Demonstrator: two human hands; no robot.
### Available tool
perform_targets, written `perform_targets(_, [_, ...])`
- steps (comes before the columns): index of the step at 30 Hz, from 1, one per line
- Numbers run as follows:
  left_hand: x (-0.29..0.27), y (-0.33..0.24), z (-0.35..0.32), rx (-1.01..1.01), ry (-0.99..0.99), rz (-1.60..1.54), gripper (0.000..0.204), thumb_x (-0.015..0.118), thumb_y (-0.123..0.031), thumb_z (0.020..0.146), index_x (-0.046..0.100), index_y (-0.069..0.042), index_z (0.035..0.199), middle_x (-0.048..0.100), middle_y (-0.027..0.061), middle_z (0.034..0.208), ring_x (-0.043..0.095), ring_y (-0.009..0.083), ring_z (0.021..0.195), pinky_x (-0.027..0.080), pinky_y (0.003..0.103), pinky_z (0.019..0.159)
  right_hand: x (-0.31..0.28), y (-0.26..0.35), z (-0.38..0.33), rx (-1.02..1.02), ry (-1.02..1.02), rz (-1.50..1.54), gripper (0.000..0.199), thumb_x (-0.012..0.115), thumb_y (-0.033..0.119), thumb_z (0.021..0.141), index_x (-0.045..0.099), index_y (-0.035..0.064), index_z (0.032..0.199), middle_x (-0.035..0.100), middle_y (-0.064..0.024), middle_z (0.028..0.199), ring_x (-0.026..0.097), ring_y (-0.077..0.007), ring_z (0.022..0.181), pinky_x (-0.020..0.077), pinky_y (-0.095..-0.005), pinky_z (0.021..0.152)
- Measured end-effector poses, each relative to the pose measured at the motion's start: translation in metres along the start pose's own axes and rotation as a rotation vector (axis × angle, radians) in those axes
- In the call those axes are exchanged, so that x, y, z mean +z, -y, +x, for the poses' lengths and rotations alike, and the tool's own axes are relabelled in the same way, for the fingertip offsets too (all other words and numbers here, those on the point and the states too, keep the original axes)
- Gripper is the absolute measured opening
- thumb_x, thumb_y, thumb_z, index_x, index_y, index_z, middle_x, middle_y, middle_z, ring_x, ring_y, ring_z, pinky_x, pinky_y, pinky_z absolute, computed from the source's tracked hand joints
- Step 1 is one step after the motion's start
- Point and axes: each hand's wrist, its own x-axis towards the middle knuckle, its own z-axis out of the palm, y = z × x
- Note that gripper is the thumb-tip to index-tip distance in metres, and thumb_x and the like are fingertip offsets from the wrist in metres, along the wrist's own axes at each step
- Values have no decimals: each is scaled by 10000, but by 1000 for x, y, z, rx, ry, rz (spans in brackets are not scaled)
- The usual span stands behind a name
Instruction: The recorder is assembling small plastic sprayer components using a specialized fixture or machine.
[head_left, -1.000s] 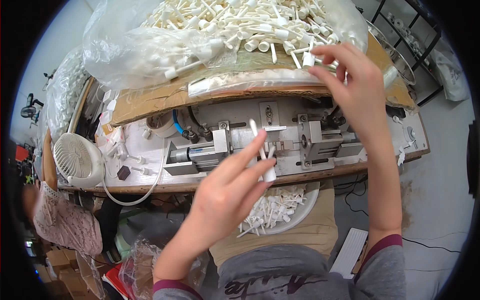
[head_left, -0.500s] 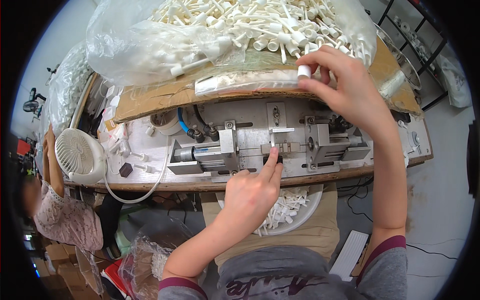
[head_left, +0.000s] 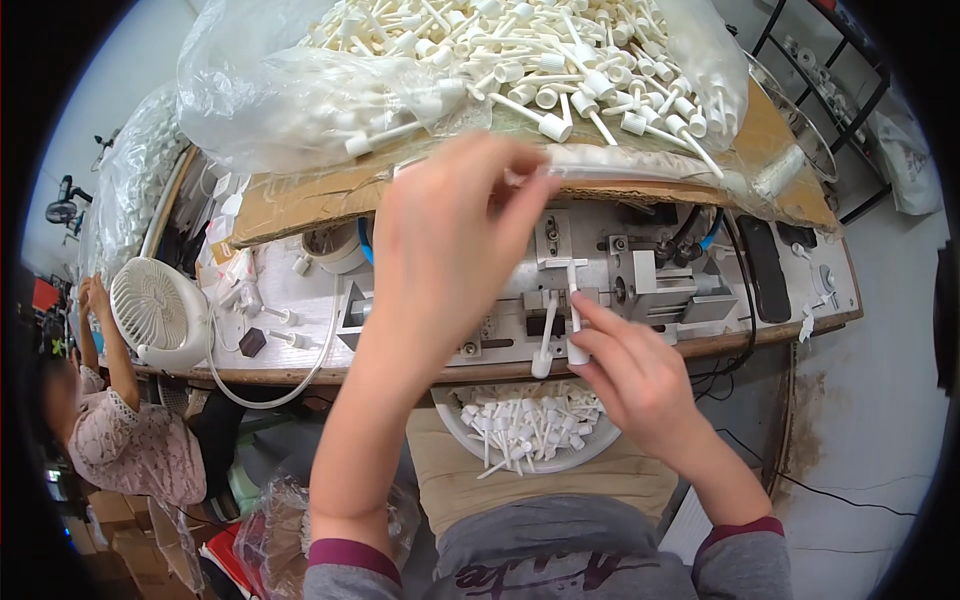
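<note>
My right hand (head_left: 640,385) pinches a white plastic cap with a thin stem (head_left: 576,350). Its stem points away from me, beside the small metal block in the middle of the bench fixture. Just left of it, a second white capped stem (head_left: 543,358) slants cap-down over the bench's front edge, touched by neither hand. My left hand (head_left: 450,225) is raised above the left part of the fixture, close to the cardboard edge. Motion blurs its fingers, so whether they hold anything is unclear. The metal clamp unit (head_left: 665,285) stands right of the block; my left forearm and hand cover most of the left unit.
A big heap of white capped stems (head_left: 560,70) lies on cardboard (head_left: 290,205) at the back. A bowl (head_left: 600,440) of finished-looking pieces rests on my lap. A white fan (head_left: 155,300) and a co-worker (head_left: 140,430) are left. A dark phone (head_left: 763,270) lies right.
My right hand has come down from the heap to the fixture with a capped stem. My left hand has lifted off the block toward the heap. A slanting capped stem now shows at the block.
</note>
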Motion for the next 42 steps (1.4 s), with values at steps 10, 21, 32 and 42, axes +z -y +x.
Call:
perform_targets(10, [49, 30, 61, -88, 177, 204, 371, 832, -307, 782, 719, 15, 929, 701, 113, 788, 680, 218, 733, 542, 338, 682, 21, 14, 1, -110, 126, -317, 183, 637, 97, 713, 627, 12, 875, 703, -225, 1184, 522, -74, 454, 410, -232, 513])
perform_targets(21, [0, -11, 3, -172, 85, -438, 275, 796, 40, 778, 724, 22, 1043, 607, 95, 1238, 704, 148, 901, 616, 242, 764, 14, 8, 24, -102, 279, -253, 186, 674, 78, 700, 591, 13, 853, 693, -266, 1155, 659, -182, 560, 485, -300, 544])
perform_targets(32, [-9, -30, -115, 12, 353, 108, 305, 803, -91, 767, 729, -57, 1061, 677, 107, 1283, 681, 198, 648, 553, 280, 600, -47, -62, 135, 34, -282, -278, 137, 718, 116, 826, 673, 94, 954, 699, -64, 875, 685, -271, 767, 537, -393, 673])
perform_targets(42, [20, -19, -116, 59, 443, 301, 251, 785, -152, 765, 730, -81, 999, 695, 104, 1250, 628, 198, 523, 511, 301, 529, -35, -85, 152, 70, -165, -19, 249, 780, 118, 775, 682, 50, 994, 666, -71, 857, 649, -195, 735, 522, -331, 667])
